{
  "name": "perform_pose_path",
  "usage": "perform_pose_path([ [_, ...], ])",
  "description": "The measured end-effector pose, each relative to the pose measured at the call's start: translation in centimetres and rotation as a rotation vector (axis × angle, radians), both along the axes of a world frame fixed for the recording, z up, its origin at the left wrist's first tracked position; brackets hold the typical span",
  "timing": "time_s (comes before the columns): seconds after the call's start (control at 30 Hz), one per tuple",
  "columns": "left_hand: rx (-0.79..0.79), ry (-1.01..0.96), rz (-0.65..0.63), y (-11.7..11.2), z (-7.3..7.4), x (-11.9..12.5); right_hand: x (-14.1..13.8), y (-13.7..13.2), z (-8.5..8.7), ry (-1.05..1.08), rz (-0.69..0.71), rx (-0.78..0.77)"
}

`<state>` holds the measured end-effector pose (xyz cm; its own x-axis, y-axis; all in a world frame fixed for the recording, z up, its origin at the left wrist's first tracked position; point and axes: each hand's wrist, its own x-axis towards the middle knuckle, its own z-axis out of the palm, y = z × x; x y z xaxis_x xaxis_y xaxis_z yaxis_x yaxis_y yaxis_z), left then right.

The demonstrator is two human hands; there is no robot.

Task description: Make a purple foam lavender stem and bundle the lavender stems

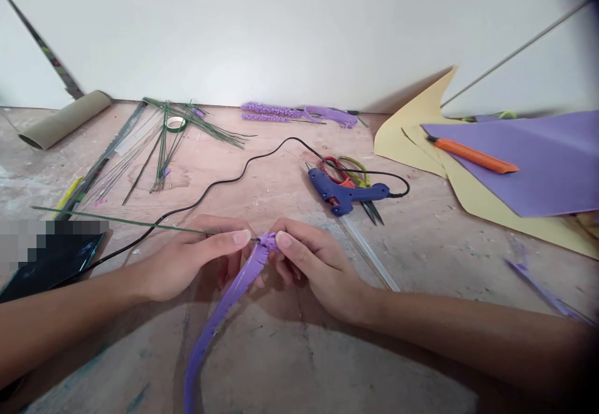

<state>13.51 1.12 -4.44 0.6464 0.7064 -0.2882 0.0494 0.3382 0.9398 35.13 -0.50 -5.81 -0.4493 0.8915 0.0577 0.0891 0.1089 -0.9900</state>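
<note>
A long purple fringed strip (229, 305) hangs from between my two hands toward the bottom edge of the view. Its upper end is wound into a small frilly bunch around the tip of a green floral wire (135, 222). My left hand (206, 252) pinches the wire between thumb and fingers, just left of the bunch, and the wire's long end reaches out to the left. My right hand (311, 258) is closed on the frilly purple end, thumb on top. The fingers under both hands are partly hidden.
A blue glue gun (344, 192) lies over scissors (372, 211), its black cord (248, 164) crossing the table. Behind are green wires (206, 124), a tape roll (176, 125) and purple fuzzy stems (271, 112). An orange cutter (477, 154) rests on purple sheets (552, 152); a cardboard tube (65, 121) lies left.
</note>
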Motion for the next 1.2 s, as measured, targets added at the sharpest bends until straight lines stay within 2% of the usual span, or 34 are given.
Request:
perform_pose_path([
  [0.17,-0.134,-0.089,0.036,-0.5,-0.3,0.7,0.1,-0.3,-0.2,-0.015,-0.039,0.040],
  [0.3,-0.094,-0.077,0.080,-0.4,-0.4,1.3,0.0,-0.4,-0.4,0.011,-0.071,0.025],
  [0.5,-0.046,0.008,0.077,-0.3,-0.3,1.4,-0.1,-0.4,-0.4,0.052,-0.079,0.015],
  [0.83,-0.185,-0.011,0.124,-0.6,-0.6,1.3,-0.2,-0.5,-0.4,0.078,-0.073,-0.013],
  [1.0,-0.145,0.062,0.129,-0.5,-0.2,1.4,-0.2,-0.5,-0.2,0.055,-0.072,0.006],
  [1.2,-0.197,-0.008,0.148,-0.4,-0.1,1.7,-0.2,-0.6,-0.2,0.036,-0.082,0.043],
])
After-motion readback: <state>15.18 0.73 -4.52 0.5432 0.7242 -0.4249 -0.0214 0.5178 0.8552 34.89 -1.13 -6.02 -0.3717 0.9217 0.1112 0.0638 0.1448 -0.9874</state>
